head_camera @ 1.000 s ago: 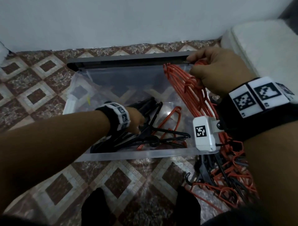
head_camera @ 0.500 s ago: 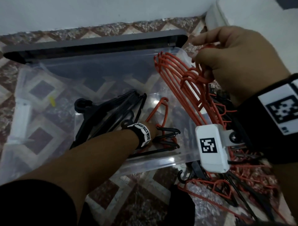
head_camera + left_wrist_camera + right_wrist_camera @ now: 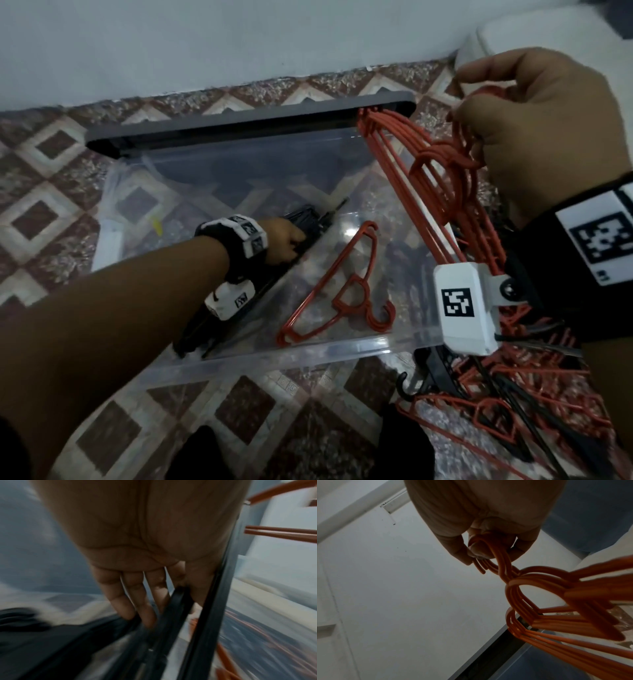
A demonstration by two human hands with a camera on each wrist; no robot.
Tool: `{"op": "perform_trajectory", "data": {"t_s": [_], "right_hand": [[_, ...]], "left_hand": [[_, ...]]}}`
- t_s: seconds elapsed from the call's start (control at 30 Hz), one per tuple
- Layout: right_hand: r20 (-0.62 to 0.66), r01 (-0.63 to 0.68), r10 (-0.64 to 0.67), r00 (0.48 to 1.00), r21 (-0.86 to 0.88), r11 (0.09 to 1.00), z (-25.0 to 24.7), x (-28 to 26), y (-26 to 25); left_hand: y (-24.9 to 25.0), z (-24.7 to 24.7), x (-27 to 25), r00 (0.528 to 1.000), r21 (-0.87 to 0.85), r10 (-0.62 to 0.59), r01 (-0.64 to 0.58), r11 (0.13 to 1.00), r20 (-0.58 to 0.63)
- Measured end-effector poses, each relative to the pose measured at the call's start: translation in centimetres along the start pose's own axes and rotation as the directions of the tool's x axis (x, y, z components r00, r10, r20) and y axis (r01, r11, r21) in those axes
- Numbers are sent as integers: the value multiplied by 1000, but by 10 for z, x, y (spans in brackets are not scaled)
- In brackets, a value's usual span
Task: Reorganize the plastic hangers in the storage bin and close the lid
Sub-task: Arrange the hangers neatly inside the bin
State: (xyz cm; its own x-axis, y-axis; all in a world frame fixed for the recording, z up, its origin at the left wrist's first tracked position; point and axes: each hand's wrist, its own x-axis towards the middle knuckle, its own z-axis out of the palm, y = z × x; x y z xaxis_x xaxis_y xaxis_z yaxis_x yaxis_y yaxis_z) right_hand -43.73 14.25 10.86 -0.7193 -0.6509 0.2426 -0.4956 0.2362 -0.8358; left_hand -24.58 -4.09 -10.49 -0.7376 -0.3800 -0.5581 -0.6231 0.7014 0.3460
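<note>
Clear plastic storage bin [image 3: 308, 356] on the patterned tile floor [image 3: 51, 164], open on top, with its dark grey lid [image 3: 246, 126] at the far edge near the white wall [image 3: 171, 41].

Inside the bin, toward the left: a bundle of black hangers [image 3: 246, 284] lying slantwise from the near wall up toward the middle. Beside them, to the right, on the bin bottom: a small set of red hangers [image 3: 346, 294] lying flat, hooks toward the near wall, apart from both hands.

Left hand [image 3: 282, 245] down in the bin, on the black bundle. In the left wrist view, left hand [image 3: 145, 561] with fingers [image 3: 120, 595] fairly straight and close together, tips against the black hangers [image 3: 180, 608]; blurred, so cannot tell whether merely pressing or curling round a bar.

Above the bin's right end: a bunch of red hangers [image 3: 442, 192] hanging by their hooks from the right hand [image 3: 534, 130], lower ends reaching down past the bin's right wall. In the right wrist view, right hand [image 3: 488, 534] with thumb and fingers curled round the gathered hooks of the bunch of red hangers [image 3: 556, 601].

Outside the bin, on the floor at the right: a tangled heap of red and black hangers [image 3: 513, 411]. White cushion-like object [image 3: 527, 31] at the far right by the wall.
</note>
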Motion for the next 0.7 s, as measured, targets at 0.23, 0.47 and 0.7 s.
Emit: {"op": "perform_trajectory", "data": {"t_s": [0.23,0.47,0.7], "right_hand": [[42,38,-35,998,-57,998,8,-5,-4],[158,76,-53,986,-143,987,19,-8,1],[246,71,-62,967,-27,997,22,-10,-6]], "left_hand": [[-78,-20,-16,962,-298,-275,260,919,-9],[-107,-7,-35,872,-375,-477,407,833,-115],[-42,-67,-99,859,-27,-456,463,886,-235]]}}
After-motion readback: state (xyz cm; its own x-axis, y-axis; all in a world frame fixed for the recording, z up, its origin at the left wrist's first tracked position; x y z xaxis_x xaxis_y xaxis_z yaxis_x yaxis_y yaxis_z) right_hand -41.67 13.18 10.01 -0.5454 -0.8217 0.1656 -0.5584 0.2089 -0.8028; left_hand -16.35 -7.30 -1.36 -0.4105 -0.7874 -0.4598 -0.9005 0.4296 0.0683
